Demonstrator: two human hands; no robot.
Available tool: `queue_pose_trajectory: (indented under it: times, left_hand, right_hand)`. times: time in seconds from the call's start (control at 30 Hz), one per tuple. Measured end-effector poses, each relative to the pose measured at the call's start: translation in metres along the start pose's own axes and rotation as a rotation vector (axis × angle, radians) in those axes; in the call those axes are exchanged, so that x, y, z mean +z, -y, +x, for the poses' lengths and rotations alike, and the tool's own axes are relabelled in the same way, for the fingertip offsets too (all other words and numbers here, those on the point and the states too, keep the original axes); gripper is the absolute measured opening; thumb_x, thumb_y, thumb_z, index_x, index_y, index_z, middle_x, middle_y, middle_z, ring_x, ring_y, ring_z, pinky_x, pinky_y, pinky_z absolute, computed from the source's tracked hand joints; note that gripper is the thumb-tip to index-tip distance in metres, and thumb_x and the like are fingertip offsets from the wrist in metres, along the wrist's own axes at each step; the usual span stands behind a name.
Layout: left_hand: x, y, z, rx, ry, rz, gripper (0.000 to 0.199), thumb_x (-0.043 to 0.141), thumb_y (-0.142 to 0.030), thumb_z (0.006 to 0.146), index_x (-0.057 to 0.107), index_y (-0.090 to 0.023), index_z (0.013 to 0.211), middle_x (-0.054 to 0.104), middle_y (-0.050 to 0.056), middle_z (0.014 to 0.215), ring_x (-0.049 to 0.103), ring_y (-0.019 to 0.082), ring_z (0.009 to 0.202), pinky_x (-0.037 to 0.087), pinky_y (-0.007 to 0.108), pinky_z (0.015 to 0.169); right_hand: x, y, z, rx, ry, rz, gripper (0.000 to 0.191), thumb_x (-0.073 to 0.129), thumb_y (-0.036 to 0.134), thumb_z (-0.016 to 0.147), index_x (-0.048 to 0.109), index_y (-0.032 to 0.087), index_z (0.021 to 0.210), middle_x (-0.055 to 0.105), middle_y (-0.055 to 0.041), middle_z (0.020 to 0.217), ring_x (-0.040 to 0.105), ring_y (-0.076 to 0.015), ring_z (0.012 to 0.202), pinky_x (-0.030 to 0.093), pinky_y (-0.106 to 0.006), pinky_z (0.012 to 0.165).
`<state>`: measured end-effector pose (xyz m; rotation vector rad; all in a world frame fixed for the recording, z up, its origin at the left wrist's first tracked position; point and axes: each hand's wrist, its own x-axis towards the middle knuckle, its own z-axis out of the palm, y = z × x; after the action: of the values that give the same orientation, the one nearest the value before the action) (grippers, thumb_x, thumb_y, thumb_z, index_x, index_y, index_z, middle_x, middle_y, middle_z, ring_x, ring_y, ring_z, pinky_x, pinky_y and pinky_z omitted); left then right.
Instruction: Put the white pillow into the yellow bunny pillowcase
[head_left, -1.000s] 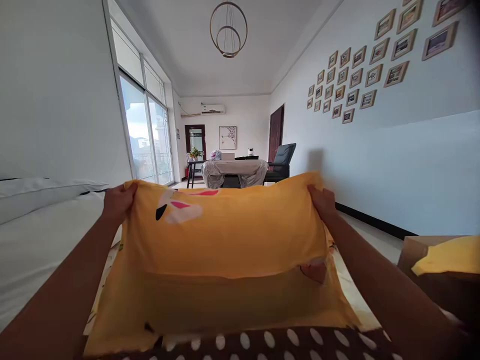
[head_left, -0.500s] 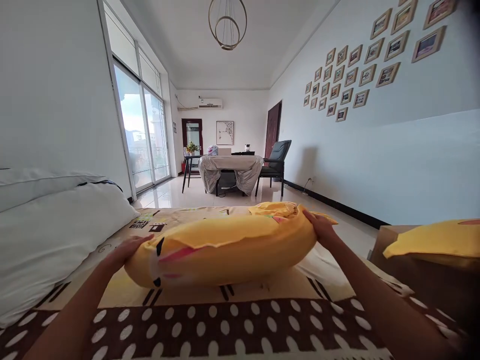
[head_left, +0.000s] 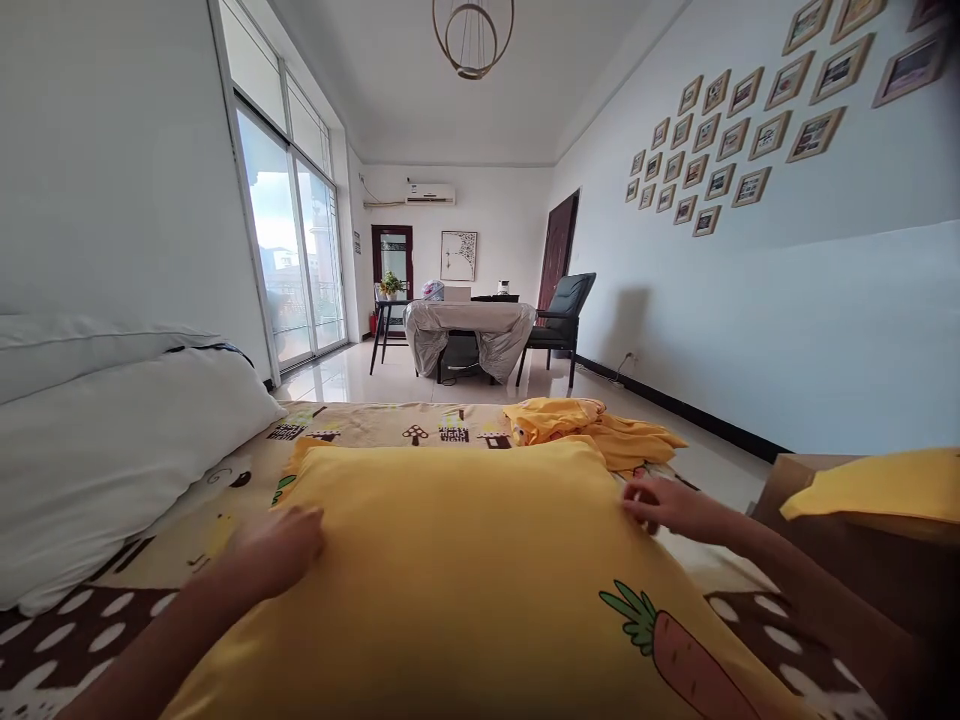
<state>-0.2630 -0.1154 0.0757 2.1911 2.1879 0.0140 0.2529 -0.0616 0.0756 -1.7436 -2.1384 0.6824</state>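
Note:
A plump yellow pillow [head_left: 450, 560] with a printed carrot lies broad side up on the bed in front of me. My left hand [head_left: 281, 545] is closed at its left edge, fingertips partly hidden against the cloth. Beside the right edge, my right hand [head_left: 671, 507] has loosely curled fingers a little apart, with nothing visible between them. Just beyond the pillow, a crumpled yellow cloth [head_left: 630, 440] is spread on the patterned bedsheet [head_left: 405, 418].
White pillows [head_left: 135, 440] are piled on the left. At the right stands a brown cardboard box [head_left: 795, 500] with another yellow fabric piece [head_left: 885, 490] over its top. Across the room are a covered table [head_left: 469, 318], a dark chair [head_left: 559, 320] and a sliding glass door [head_left: 289, 240].
The yellow pillow has turned from lying edge-on to broad side up, nearer me, showing its carrot print. My left hand shifted right along its edge; my right hand lowered and its fingers loosened.

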Motion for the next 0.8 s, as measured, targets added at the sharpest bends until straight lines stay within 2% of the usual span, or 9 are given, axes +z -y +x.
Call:
queue_pose_trajectory:
  times: [0.03,0.1,0.17,0.23,0.3,0.4,0.57,0.67,0.8]
  left_hand:
    - [-0.011,-0.025,0.006,0.066,-0.011,0.046,0.022,0.042,-0.031,0.075,0.060,-0.018,0.078,0.067,0.013,0.080,0.063,0.029,0.073,0.045,0.038,0.065]
    - [-0.026,-0.076,0.022,0.189,-0.039,0.055,0.026,0.039,-0.026,0.079,0.061,-0.016,0.089,0.067,0.016,0.089,0.064,0.031,0.081,0.045,0.041,0.071]
    - [-0.027,-0.120,0.041,0.249,-0.068,0.026,0.029,0.039,-0.020,0.080,0.060,-0.016,0.099,0.067,0.015,0.099,0.063,0.030,0.092,0.044,0.041,0.081]
    - [-0.016,-0.149,0.058,0.282,-0.112,-0.021,0.034,0.034,-0.017,0.082,0.058,-0.017,0.107,0.064,0.014,0.112,0.059,0.028,0.105,0.040,0.041,0.090]
    - [0.003,-0.157,0.073,0.291,-0.136,-0.077,0.038,0.028,-0.020,0.087,0.057,-0.019,0.111,0.061,0.012,0.121,0.055,0.024,0.115,0.037,0.040,0.097]
    - [0.028,-0.131,0.090,0.227,-0.120,-0.146,0.045,0.024,-0.037,0.091,0.054,-0.022,0.121,0.050,0.008,0.137,0.043,0.022,0.129,0.031,0.040,0.106]
    - [0.054,-0.035,0.104,-0.021,-0.060,-0.201,0.063,0.015,-0.050,0.090,0.038,-0.019,0.139,0.031,0.006,0.150,0.024,0.021,0.140,0.020,0.043,0.113]
    - [0.071,0.011,0.097,-0.126,-0.044,-0.193,0.062,0.011,-0.045,0.091,0.032,-0.018,0.143,0.027,0.006,0.151,0.023,0.021,0.140,0.024,0.040,0.112]
    - [0.085,0.045,0.081,-0.121,-0.055,-0.145,0.053,0.021,-0.030,0.090,0.044,-0.019,0.137,0.036,0.004,0.147,0.036,0.017,0.134,0.034,0.026,0.106]
  right_hand:
    - [0.002,0.028,0.008,-0.039,-0.050,-0.103,0.034,0.049,0.051,0.079,0.060,0.020,0.079,0.070,-0.0093,0.076,0.066,-0.0227,0.071,0.050,-0.033,0.068]
    - [0.018,0.085,0.026,-0.111,-0.182,-0.284,0.034,0.048,0.044,0.081,0.062,0.017,0.096,0.069,-0.0145,0.098,0.064,-0.0281,0.090,0.047,-0.040,0.080]
    - [0.045,0.133,0.045,-0.198,-0.241,-0.356,0.041,0.048,0.039,0.083,0.059,0.012,0.112,0.062,-0.0187,0.117,0.058,-0.0314,0.108,0.042,-0.042,0.091]
    - [0.076,0.162,0.062,-0.246,-0.242,-0.350,0.046,0.047,0.043,0.085,0.056,0.014,0.120,0.060,-0.0154,0.124,0.055,-0.0278,0.114,0.038,-0.038,0.097]
    - [0.105,0.169,0.076,-0.259,-0.257,-0.339,0.048,0.039,0.046,0.090,0.054,0.016,0.123,0.057,-0.0125,0.128,0.052,-0.0248,0.118,0.035,-0.037,0.100]
    - [0.127,0.145,0.086,-0.214,-0.286,-0.324,0.051,0.031,0.048,0.093,0.052,0.017,0.127,0.052,-0.0104,0.135,0.045,-0.0222,0.127,0.030,-0.038,0.106]
    - [0.111,0.073,0.090,-0.041,-0.330,-0.314,0.055,0.024,0.049,0.094,0.049,0.018,0.132,0.047,-0.0090,0.140,0.039,-0.0224,0.132,0.026,-0.041,0.108]
    - [0.100,0.040,0.089,0.042,-0.309,-0.325,0.056,0.020,0.048,0.095,0.047,0.018,0.134,0.045,-0.0075,0.142,0.038,-0.0219,0.132,0.028,-0.040,0.108]
    - [0.089,0.020,0.089,0.034,-0.211,-0.372,0.055,0.016,0.044,0.097,0.044,0.019,0.137,0.046,-0.0041,0.141,0.043,-0.0172,0.129,0.033,-0.032,0.105]
